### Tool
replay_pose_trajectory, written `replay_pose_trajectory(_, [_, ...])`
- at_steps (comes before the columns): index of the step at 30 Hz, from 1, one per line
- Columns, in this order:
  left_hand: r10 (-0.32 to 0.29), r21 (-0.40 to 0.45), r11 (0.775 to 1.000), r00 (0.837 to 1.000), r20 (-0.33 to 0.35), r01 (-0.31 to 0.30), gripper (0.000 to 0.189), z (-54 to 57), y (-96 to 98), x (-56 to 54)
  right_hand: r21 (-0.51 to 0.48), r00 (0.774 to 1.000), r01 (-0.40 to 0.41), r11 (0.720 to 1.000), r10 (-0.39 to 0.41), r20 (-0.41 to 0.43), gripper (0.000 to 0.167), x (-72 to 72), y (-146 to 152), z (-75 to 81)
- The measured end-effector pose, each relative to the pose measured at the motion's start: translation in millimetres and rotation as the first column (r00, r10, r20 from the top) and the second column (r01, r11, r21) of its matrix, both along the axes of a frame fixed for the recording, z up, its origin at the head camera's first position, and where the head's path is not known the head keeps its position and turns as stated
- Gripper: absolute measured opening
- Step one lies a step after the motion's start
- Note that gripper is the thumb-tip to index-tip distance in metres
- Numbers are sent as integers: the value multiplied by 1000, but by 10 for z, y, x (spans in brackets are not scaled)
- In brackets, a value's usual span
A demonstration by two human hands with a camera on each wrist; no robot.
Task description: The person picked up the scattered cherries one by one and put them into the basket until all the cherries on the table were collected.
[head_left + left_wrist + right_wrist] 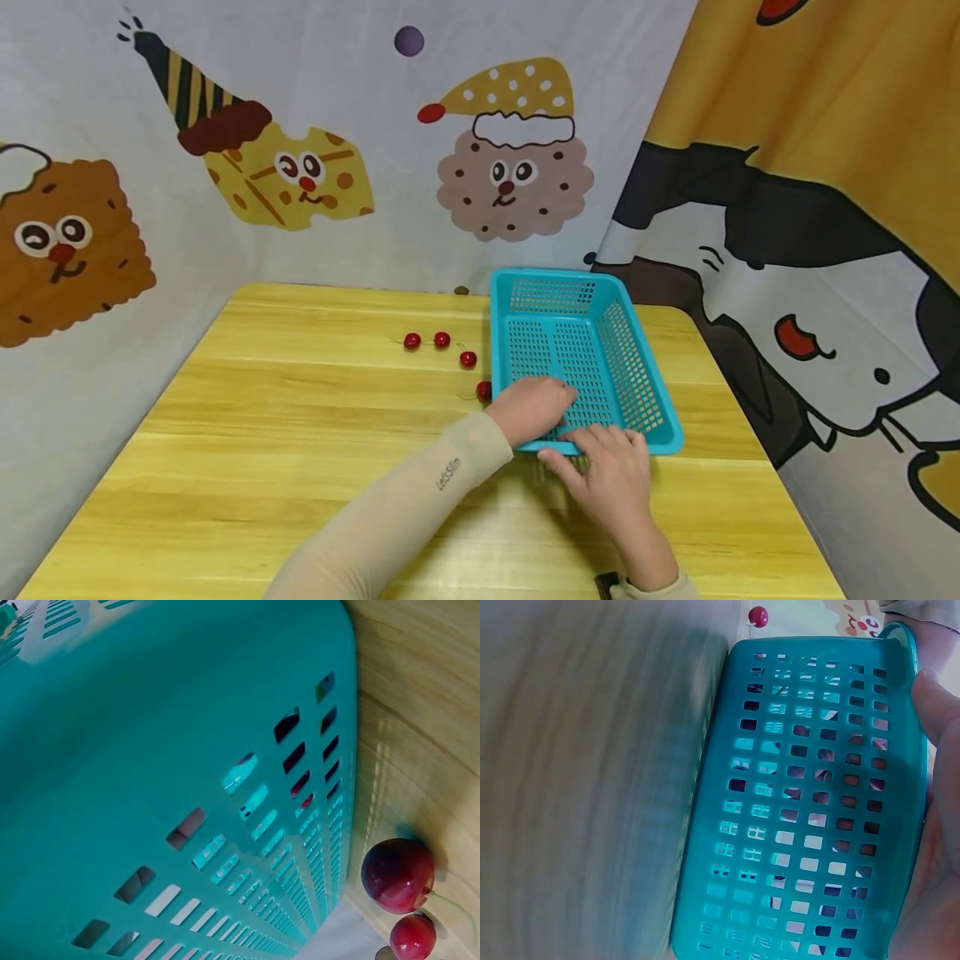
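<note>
A turquoise plastic basket [663, 400] with slotted walls stands upright on the table. My left hand [534, 407] reaches over its front left corner, bent down inside it; its fingertips are hidden, so whether they hold anything cannot be told. With the thumb outside and the fingers over the inner side, my right hand [611, 475] grips the front rim. Left of the basket lie several dark red cherries [468, 359] with thin stems, one close against its left wall. In the left wrist view a cherry [398, 876] lies beside the slotted wall. Some slots show dark red behind them.
The wooden table [300, 483] carries the basket near its back right part. A white cloth [390, 250] with cartoon food figures hangs behind the table, and a patterned curtain [825, 333] drops along its right side.
</note>
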State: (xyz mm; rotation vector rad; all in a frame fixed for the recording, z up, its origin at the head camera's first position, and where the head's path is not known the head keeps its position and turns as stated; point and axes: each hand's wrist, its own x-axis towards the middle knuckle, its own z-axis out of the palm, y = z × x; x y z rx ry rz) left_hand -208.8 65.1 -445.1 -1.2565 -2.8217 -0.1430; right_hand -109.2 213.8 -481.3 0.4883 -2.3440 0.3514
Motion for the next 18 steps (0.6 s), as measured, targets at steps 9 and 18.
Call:
replay_pose_trajectory(9, [-2, 80, 997, 1000, 1, 2, 14, 20, 4, -7, 10, 1000, 6, 1000, -6, 7, 74, 4, 4, 8])
replay_pose_trajectory(18, [15, 226, 974, 997, -76, 2, 22, 111, -49, 35, 16, 1000, 8, 1000, -8, 6, 73, -1, 4, 25])
